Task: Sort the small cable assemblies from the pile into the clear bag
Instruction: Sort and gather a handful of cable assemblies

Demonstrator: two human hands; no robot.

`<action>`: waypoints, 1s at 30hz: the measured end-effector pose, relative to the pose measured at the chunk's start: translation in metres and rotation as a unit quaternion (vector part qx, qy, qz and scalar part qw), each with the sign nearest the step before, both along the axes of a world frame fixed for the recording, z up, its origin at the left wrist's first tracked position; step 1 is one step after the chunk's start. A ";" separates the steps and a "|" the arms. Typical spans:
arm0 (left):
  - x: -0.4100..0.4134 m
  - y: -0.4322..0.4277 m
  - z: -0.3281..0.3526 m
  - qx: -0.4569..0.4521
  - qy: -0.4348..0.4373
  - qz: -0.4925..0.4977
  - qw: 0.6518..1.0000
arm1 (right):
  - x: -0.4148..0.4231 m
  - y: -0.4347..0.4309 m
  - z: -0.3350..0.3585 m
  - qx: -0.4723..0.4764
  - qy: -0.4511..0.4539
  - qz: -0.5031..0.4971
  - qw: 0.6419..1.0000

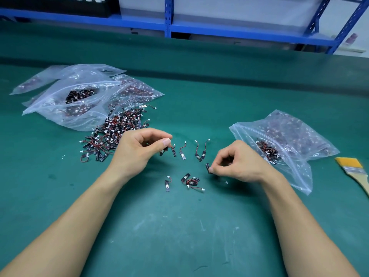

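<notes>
Item 1, left hand (137,150): fingers curling, thumb and forefinger pinching 1 assembly (164,151) by its black end, just beside the pile (115,134) that is lying toward the left edge of the bench (179,226).
Item 2, right hand (237,162): fingers bunching, tips pinching a second assembly (207,167) against the bench; whether the curled fingers are hiding more, cannot tell.
Item 3, loose row (182,151) lying between the hands; tangled cluster (190,181) lying nearer the front edge.
Item 4, clear bag (283,144): lying toward the right edge, just beside the right hand, holding assemblies inside.
Item 5, stacked bags (79,96) toward the far left corner; brush (353,170) at the right edge.

Risks, as judged: red leads are hooking one another, so lifting 1 piece from the cluster is likely dragging neighbours along and spoiling any count; the bag's mouth is lying slack, so a dropped piece could be sliding under the film instead of in; a forearm sweeping back could be scattering the row.
</notes>
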State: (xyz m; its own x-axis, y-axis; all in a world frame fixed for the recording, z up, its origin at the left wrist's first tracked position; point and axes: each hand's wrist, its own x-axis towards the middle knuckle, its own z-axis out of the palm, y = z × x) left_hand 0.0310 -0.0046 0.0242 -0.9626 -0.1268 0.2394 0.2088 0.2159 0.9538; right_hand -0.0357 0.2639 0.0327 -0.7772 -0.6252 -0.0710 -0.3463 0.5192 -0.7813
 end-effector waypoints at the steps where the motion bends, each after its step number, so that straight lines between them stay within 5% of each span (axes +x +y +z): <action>1: 0.000 -0.001 0.000 -0.004 0.001 0.004 1.000 | 0.000 0.002 0.000 0.025 0.000 0.010 1.000; 4: -0.001 -0.003 0.000 -0.015 0.008 0.012 1.000 | -0.002 0.005 0.000 0.072 0.003 0.009 0.997; 17: -0.002 -0.013 0.003 0.033 0.006 0.033 0.999 | -0.006 -0.002 -0.005 -0.014 0.049 -0.103 0.993; 30: -0.004 -0.014 -0.002 -0.023 -0.042 0.004 0.999 | -0.008 -0.003 -0.011 -0.015 0.074 -0.118 0.990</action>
